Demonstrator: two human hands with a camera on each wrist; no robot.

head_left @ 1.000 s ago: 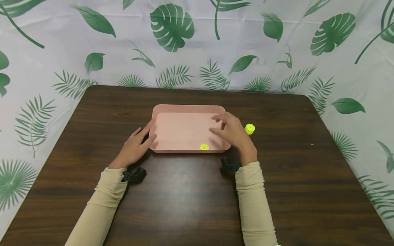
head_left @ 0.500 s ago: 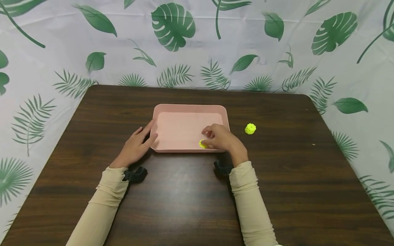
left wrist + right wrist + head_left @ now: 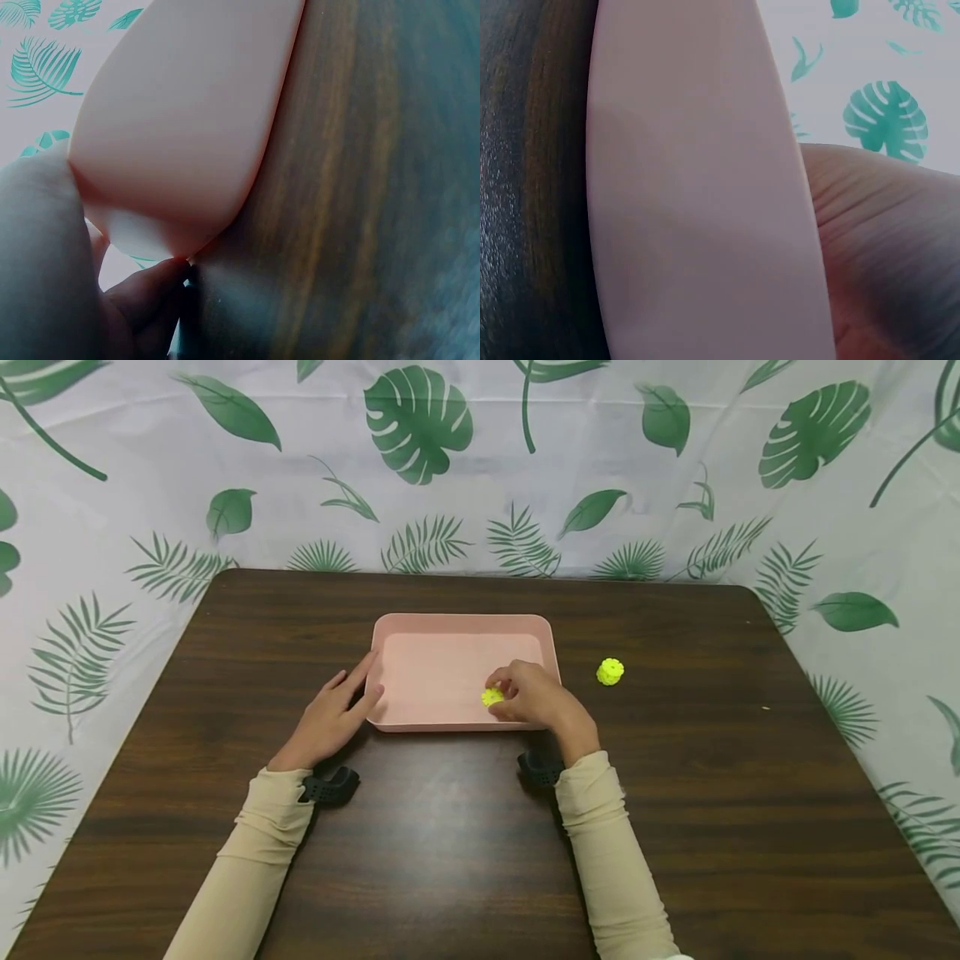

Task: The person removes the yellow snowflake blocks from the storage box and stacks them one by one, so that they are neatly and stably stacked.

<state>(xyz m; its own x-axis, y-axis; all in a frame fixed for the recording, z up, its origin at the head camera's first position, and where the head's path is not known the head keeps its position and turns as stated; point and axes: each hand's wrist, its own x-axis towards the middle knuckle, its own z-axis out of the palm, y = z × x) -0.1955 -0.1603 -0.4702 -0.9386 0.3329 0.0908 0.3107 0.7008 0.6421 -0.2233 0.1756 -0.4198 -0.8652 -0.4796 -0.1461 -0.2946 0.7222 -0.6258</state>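
Observation:
A shallow pink tray [image 3: 450, 647] lies on the brown table [image 3: 450, 860]. My left hand [image 3: 322, 722] rests against its left end, fingers extended along the rim. In the left wrist view, fingertips [image 3: 176, 270] touch the tray's lower corner. My right hand [image 3: 536, 697] reaches over the tray's near right part. Its thumb and fingers pinch a bright yellow, notched, flower-like disc [image 3: 492, 697] just inside the near wall. The tray's outer wall [image 3: 697, 195] hides the disc and fingertips in the right wrist view.
Right of the tray, a small stack of similar yellow discs [image 3: 611, 672] stands on the table. A pale speck [image 3: 766, 708] lies farther right. Behind the table hangs a white cloth [image 3: 480, 485] with green leaf prints.
My right hand has moved left and toward me, down to the yellow disc in the tray, and now pinches it. The disc has shifted slightly away from the near wall. My left hand stays.

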